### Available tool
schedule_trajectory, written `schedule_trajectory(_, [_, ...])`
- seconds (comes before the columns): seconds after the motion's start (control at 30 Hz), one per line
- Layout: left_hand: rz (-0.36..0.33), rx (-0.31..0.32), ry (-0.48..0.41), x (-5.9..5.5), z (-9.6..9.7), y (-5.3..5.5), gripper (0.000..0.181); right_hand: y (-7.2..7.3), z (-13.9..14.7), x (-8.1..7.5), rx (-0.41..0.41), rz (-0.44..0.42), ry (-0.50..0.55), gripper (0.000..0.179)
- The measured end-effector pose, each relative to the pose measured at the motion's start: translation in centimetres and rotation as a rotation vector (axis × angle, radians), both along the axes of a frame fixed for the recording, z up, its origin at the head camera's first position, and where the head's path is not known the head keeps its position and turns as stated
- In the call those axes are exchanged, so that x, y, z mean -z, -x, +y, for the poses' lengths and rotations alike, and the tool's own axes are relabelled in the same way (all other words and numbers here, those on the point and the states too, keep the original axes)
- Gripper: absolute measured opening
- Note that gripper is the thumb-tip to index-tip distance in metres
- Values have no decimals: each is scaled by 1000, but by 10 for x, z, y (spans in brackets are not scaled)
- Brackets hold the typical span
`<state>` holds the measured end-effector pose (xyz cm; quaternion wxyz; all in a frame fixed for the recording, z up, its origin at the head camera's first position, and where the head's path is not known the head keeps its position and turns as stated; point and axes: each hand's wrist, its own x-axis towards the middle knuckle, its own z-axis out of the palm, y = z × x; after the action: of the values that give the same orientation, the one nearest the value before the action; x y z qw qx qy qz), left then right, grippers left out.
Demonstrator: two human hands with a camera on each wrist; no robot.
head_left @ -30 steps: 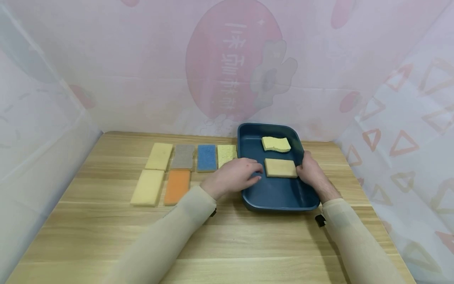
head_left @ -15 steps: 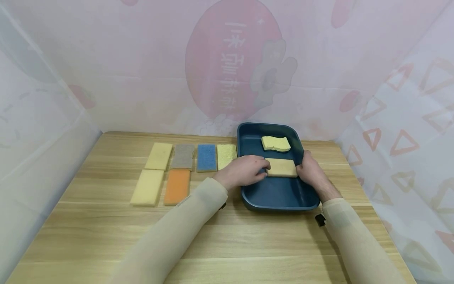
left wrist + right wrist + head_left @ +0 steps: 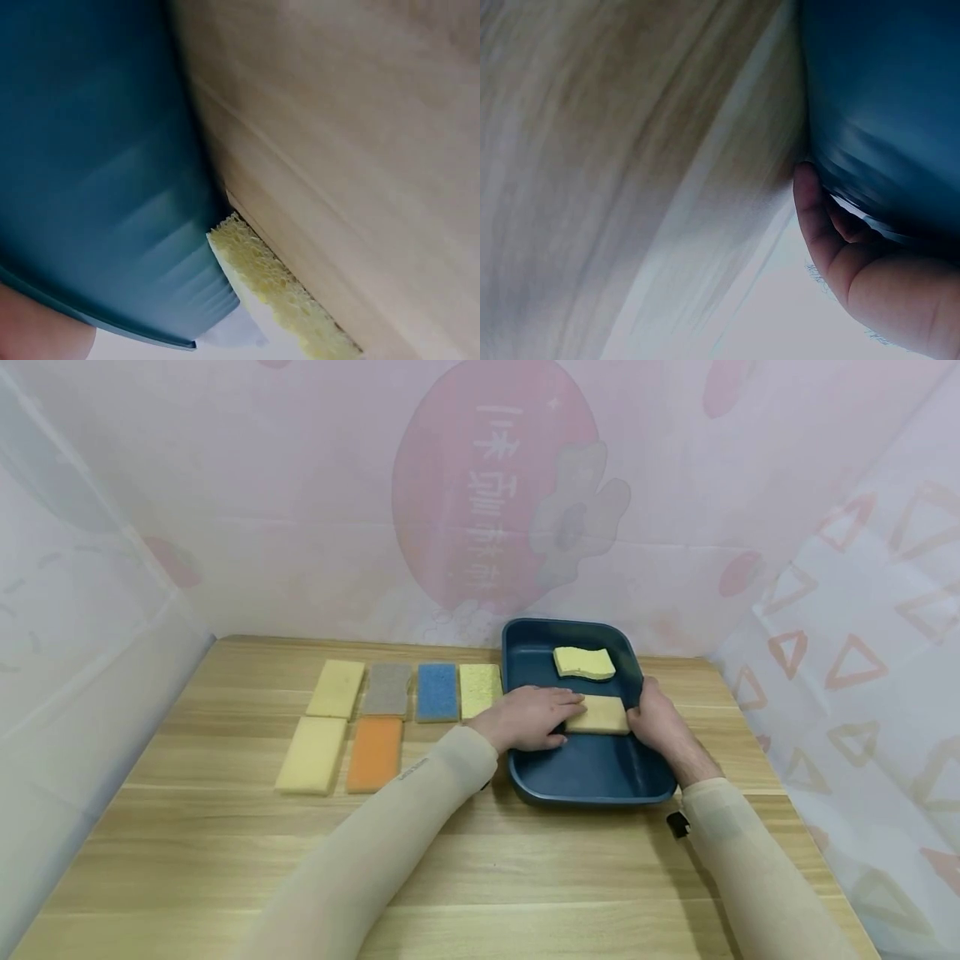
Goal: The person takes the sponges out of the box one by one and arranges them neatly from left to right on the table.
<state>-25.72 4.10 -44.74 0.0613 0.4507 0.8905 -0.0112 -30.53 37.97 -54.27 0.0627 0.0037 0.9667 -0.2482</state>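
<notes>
A dark blue rectangular tray (image 3: 585,777) stands at the table's back right, holding two sponges. Toward its back lies a wavy pale yellow sponge (image 3: 584,663). Across its middle is a flat tan sponge (image 3: 603,715), its left end covered by my left hand (image 3: 531,718). The fingers stretch over that sponge, and the thumb points down beside it. My right hand (image 3: 660,722) grips the tray's right rim, thumb over the inner side; in the right wrist view its fingers (image 3: 817,217) lie against the outer wall. The left wrist view shows the tray's outer side and a yellow sponge (image 3: 281,296).
Left of the tray, sponges lie flat in two rows: speckled yellow (image 3: 478,689), blue (image 3: 437,692), grey (image 3: 387,690) and pale yellow (image 3: 336,688) behind, orange (image 3: 374,754) and pale yellow (image 3: 311,756) in front. Printed cloth walls enclose the wooden table (image 3: 480,877).
My left hand has moved right and into the tray, and its fingers have straightened out onto the tan sponge. The right hand keeps its grip on the rim.
</notes>
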Motion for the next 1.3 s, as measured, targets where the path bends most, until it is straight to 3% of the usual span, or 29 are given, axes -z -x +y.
schedule_trajectory(0.17, [14, 28, 71, 1, 0, -1, 71, -1, -2, 0, 5, 15, -3, 81])
schedule_trajectory(0.63, [36, -8, -105, 4, -5, -2, 57, -15, -16, -20, 35, -8, 10, 82])
schedule_trajectory(0.87, [51, -18, -101, 5, -6, -4, 56, -23, -23, -31, 35, 12, -7, 77])
schedule_trajectory(1.0, [34, -28, -102, 5, -7, -4, 53, -27, -27, -38, 29, -23, 13, 78])
schedule_trajectory(1.3, [18, -43, -137, 7, -8, -6, 44, -15, -18, -21, 33, -7, 10, 77])
